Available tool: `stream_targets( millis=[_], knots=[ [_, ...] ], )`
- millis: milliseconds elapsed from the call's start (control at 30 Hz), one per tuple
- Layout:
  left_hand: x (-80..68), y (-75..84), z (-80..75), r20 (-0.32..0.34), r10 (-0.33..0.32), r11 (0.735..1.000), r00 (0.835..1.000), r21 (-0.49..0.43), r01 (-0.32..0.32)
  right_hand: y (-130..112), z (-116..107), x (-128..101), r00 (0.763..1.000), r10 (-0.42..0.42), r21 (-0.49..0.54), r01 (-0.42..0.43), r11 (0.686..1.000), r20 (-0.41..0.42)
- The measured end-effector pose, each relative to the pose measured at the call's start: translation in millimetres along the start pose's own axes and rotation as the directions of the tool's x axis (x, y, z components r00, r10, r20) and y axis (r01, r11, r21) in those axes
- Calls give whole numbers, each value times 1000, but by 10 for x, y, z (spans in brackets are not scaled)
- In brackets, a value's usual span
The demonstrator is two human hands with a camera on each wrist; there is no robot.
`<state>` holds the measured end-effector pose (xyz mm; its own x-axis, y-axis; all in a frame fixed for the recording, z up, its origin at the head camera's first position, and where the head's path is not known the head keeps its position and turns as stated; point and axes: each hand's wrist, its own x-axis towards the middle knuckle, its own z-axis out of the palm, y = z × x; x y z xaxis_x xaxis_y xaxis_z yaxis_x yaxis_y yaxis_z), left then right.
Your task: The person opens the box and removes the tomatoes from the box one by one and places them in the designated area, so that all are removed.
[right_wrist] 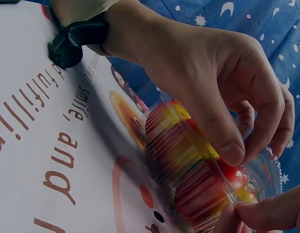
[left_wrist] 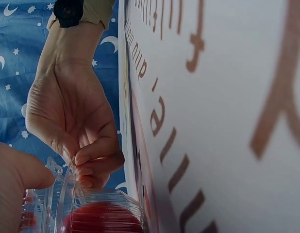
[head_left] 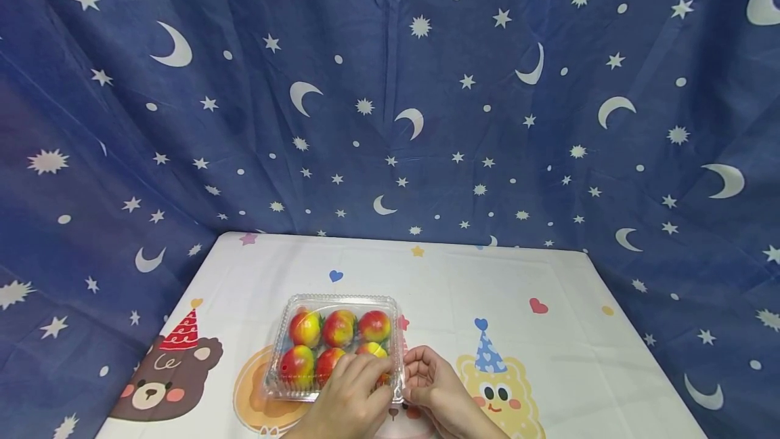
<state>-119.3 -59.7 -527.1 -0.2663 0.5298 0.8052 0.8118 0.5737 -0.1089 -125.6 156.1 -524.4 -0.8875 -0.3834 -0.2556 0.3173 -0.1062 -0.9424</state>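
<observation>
On the worktop [head_left: 548,358], toward its near left, sits a clear plastic clamshell box [head_left: 336,347] holding red-and-yellow fruit [head_left: 338,328]. My left hand [head_left: 350,395] lies over its near right corner, fingers curled onto the lid. Just right, my right hand [head_left: 435,391] pinches the box's rim at that corner.

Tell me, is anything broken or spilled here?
Nothing stands out. The clear box sits flat on the table, its six fruits all inside. Both hands, left hand and right hand, pinch its near edge.
</observation>
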Motion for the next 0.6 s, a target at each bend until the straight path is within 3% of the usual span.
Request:
stream_targets(
  millis=[600],
  knots=[
    [-4,7,-53,37,-16,1000,999,-1,16,19,-7,7,1000,18,18,-18,1000,12]
  ],
)
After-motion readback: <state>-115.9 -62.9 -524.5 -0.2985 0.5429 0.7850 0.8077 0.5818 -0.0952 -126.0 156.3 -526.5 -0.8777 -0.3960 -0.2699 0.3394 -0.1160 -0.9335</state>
